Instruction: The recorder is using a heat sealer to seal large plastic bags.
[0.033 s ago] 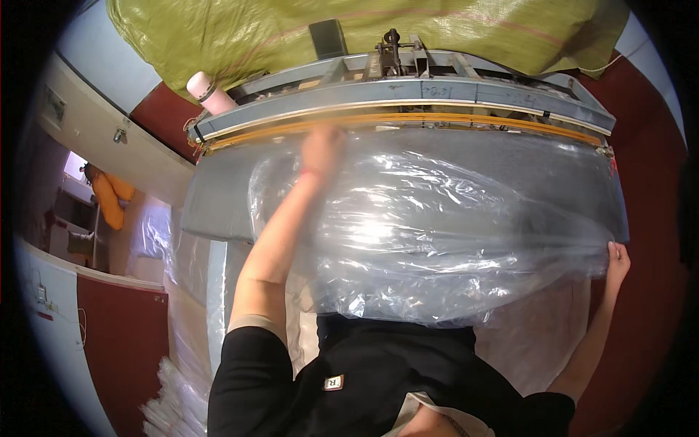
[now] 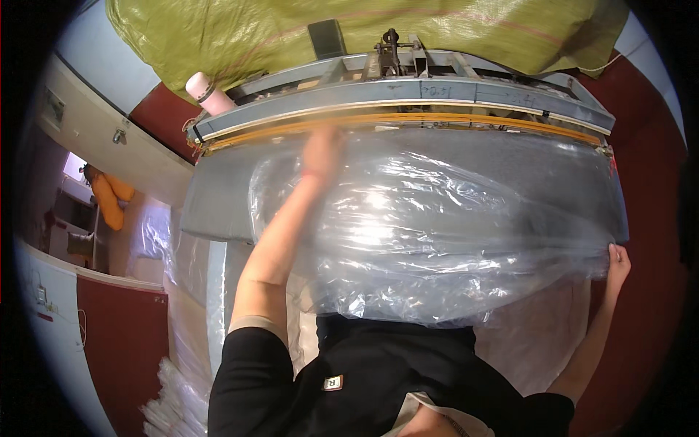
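Note:
A large sheet of clear plastic film [image 2: 378, 233] lies crinkled over a dark grey padded table [image 2: 211, 197] and hangs down its near side. My right hand [image 2: 619, 262] is closed on the film's edge at the far right, pulling it into taut creases. My left hand [image 2: 322, 153] is over the film close to the table's back edge, smeared by motion, so its fingers cannot be made out. Just behind it, a long orange strip [image 2: 437, 116] runs along the front of a grey metal frame [image 2: 342, 93].
A pink roll [image 2: 209, 93] stands at the frame's left end. Black metal fittings [image 2: 392, 54] rise from its middle, before a yellow-green woven sheet [image 2: 466, 25]. More clear plastic [image 2: 175, 393] is heaped at the lower left. An open doorway [image 2: 109, 211] is at the left.

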`<state>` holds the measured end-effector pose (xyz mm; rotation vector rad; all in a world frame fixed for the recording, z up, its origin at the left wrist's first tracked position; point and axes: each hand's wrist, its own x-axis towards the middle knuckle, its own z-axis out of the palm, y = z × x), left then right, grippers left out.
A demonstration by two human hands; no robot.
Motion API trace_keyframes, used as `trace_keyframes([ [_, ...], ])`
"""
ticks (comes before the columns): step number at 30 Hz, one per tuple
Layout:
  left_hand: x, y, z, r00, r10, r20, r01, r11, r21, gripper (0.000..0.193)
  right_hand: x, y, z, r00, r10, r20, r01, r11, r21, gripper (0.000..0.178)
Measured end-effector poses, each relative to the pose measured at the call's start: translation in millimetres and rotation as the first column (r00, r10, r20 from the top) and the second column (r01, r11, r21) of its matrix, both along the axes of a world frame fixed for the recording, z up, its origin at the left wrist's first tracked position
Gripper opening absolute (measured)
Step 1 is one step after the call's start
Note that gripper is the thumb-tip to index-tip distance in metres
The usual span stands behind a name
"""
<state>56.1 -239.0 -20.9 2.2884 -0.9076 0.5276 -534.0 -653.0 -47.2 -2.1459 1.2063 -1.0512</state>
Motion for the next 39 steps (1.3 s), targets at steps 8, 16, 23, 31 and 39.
trace_keyframes([
  [8, -22.0, -7.6, 4.8, 0.998, -0.056, 0.001, 0.056, 0.998, 0.007, 0.018, -30.0, 5.9, -3.7, 0.979, -0.065, 0.195, 0.025, 0.98, 0.197, 0.019],
  [16, -12.4, -12.0, -0.4, 0.969, -0.227, 0.098, 0.228, 0.974, 0.001, 0.013, -7.3, -21.4, 6.6, 0.974, -0.138, 0.182, 0.114, 0.984, 0.136, 0.021],
  [23, 54.1, 39.7, -19.9, 0.975, 0.047, -0.215, -0.16, 0.822, -0.546, 0.018, 135.9, -33.5, 39.2, 0.934, -0.138, 0.328, 0.05, 0.964, 0.262, 0.016],
  [31, 116.3, 95.9, -21.5, 0.903, 0.383, -0.192, -0.425, 0.738, -0.524, 0.021, 304.5, -34.9, 2.6, 0.89, 0.106, 0.443, -0.129, 0.991, 0.023, 0.018],
  [39, 114.2, 84.1, -14.4, 0.897, 0.231, -0.376, -0.427, 0.674, -0.603, 0.013, 310.9, -49.7, -4.9, 0.894, 0.001, 0.448, 0.006, 1.0, -0.014, 0.019],
])
